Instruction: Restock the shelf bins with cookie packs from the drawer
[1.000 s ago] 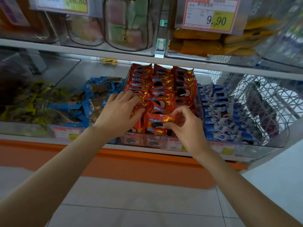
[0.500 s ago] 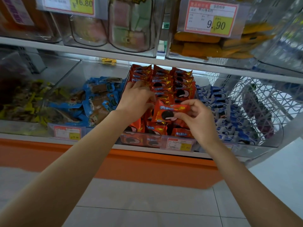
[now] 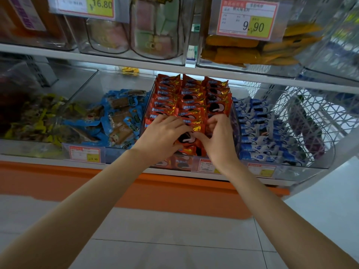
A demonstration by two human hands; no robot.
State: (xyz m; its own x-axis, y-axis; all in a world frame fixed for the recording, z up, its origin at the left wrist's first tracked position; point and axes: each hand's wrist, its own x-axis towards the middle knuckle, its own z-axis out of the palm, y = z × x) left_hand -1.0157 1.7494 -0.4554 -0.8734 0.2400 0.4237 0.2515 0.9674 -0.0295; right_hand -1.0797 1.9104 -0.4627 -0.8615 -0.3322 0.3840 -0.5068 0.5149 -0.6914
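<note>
Lowered from its earlier raised position, the cookie pack (image 3: 186,138) sits in the front row of the red-pack bin (image 3: 234,123), pinched by left hand (image 3: 165,137) and right hand (image 3: 218,141); seating appears underway, with release and squaring the row judged next.

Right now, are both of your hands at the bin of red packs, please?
Yes, the left hand and right hand both hold one red pack at the front of the bin.
</note>
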